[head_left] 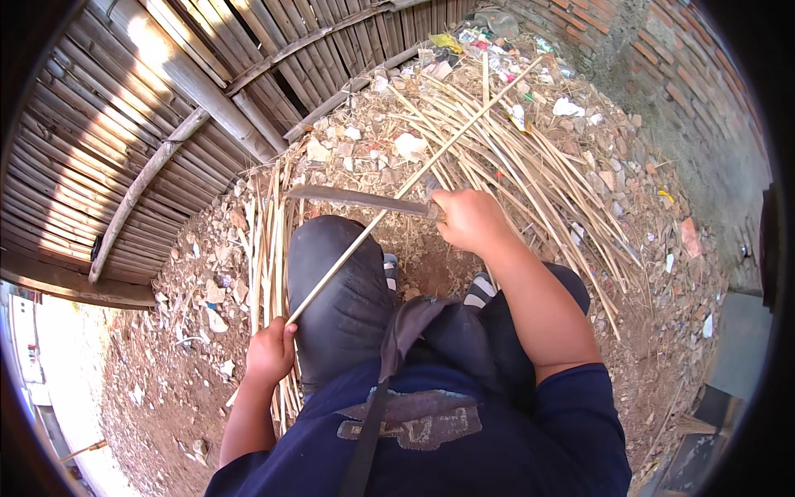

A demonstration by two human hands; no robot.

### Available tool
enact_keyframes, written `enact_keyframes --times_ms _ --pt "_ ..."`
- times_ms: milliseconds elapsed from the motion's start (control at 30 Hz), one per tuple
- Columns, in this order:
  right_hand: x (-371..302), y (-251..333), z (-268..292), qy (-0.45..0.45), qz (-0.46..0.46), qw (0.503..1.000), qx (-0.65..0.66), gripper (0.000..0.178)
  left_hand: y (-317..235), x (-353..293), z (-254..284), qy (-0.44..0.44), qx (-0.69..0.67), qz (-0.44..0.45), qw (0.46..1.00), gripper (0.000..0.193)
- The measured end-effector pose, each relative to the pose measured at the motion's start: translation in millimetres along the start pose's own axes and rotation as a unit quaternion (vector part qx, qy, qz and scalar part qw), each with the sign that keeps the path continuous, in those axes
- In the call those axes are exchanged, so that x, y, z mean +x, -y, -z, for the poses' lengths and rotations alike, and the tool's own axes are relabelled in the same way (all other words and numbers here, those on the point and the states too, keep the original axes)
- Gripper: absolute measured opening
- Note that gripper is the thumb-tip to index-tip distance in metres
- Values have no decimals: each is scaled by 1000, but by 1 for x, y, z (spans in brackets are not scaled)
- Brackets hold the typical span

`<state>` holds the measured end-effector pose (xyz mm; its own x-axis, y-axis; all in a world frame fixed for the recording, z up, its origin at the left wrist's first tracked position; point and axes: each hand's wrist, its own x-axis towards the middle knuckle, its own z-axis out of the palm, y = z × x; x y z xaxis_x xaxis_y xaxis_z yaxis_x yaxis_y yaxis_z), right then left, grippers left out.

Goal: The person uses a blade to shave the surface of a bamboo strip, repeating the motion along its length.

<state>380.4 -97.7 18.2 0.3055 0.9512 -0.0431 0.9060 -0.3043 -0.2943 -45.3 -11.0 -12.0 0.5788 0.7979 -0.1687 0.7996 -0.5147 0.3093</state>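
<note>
A long, pale bamboo strip point(341, 259) slants from my left hand point(270, 354) up across my bent knee toward the far right. My left fingers are closed around its near end. In my right hand point(470, 220) is a machete point(352, 197), gripped by its handle, its long dark blade pointing left. The blade lies across the strip just beyond my knee; whether it cuts into it I cannot tell. Many loose strips point(542, 186) are heaped on the ground ahead and to the right. A narrower bundle of strips point(263, 240) lies by my left leg.
A slatted bamboo wall point(108, 157) with poles stands on the left, and a brick wall point(687, 91) rises on the right. Stones and litter point(497, 41) cover the dirt ground point(157, 389). My sandalled feet point(480, 290) are close beneath the blade's side.
</note>
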Motion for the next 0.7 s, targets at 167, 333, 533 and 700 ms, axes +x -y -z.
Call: enact_keyframes --times_ms 167,333,533,700 --pt "19 -48 -20 -71 -78 990 95 24 -6 15 2 -22 15 -13 1000 33" --pt "4 -10 -5 -78 -3 996 41 26 2 3 -10 -29 -9 -24 999 30" --pt "23 -36 -24 -86 -116 985 95 28 5 15 -10 -41 -16 -35 998 30" --pt "10 -20 -6 -77 -113 989 62 28 -2 12 3 -42 -15 -48 998 32"
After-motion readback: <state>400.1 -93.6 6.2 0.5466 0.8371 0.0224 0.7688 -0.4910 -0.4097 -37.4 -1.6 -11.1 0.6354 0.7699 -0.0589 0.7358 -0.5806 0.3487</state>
